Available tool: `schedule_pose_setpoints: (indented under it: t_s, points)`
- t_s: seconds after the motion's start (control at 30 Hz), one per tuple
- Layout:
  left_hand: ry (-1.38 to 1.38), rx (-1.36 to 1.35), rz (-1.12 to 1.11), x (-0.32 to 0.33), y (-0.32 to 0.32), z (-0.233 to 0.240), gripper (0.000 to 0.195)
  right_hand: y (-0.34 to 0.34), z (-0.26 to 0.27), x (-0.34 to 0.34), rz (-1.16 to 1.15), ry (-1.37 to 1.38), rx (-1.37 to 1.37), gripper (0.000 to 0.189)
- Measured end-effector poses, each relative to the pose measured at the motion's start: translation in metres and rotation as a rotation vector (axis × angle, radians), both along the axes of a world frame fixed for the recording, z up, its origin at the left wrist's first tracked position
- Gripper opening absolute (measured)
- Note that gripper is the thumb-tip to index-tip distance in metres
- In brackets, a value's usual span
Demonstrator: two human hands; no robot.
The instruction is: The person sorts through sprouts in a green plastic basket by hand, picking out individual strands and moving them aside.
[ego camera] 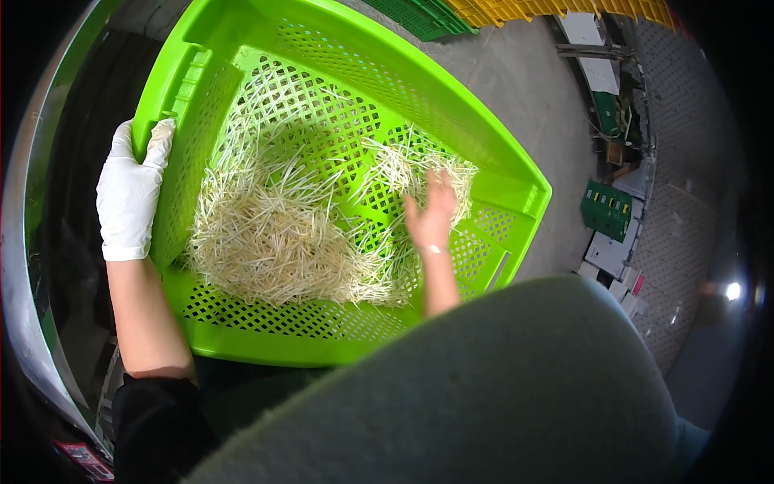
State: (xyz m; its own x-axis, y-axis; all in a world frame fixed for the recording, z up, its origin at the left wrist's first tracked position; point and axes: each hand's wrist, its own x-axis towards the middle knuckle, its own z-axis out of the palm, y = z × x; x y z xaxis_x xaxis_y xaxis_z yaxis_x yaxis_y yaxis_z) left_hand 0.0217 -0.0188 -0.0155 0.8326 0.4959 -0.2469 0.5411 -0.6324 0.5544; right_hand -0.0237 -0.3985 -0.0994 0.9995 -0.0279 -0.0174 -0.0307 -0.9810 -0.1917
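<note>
A bright green perforated plastic crate (369, 349) lies tilted before me, with thin white sprouts inside. The larger heap of sprouts (278, 248) sits in its lower left part, and loose strands spread up the lattice floor. My left hand (130, 193), in a white glove, grips the crate's left rim, thumb over the edge. Inside the crate, my bare right hand (432, 209) reaches over a smaller clump of sprouts (393, 169) at the right, thumb spread from the fingers. A thin band shows at that wrist. Its fingertips are slightly blurred against the strands.
A large grey-green fabric surface (471, 387) covers the lower right foreground. A curved metal edge (21, 242) runs along the left. Yellow (520, 9) and dark green crates (417, 18) stand at the top. A green box (606, 210) sits among boards at the right.
</note>
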Motion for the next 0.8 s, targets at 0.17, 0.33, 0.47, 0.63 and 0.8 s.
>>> schedule_pose_setpoints:
  t_s: [0.17,0.33,0.47,0.63,0.8]
  points:
    - [0.020,0.002,0.003,0.001,-0.002,-0.005,0.053,0.085,-0.031,-0.017,0.339,0.157,0.078,0.054]
    - [0.016,0.070,0.005,-0.002,0.004,-0.007,0.054,0.063,0.000,-0.028,0.043,0.179,0.504,0.019]
    - [0.010,0.070,-0.009,0.001,0.000,-0.009,0.052,-0.012,-0.022,-0.015,-0.147,-0.103,0.168,0.005]
    - [-0.002,0.026,-0.010,0.002,0.002,-0.010,0.052,-0.017,-0.039,-0.008,-0.243,-0.070,-0.024,0.009]
    - [0.006,0.071,0.000,0.000,0.001,-0.008,0.052,-0.033,-0.032,-0.016,-0.270,0.000,0.122,0.006]
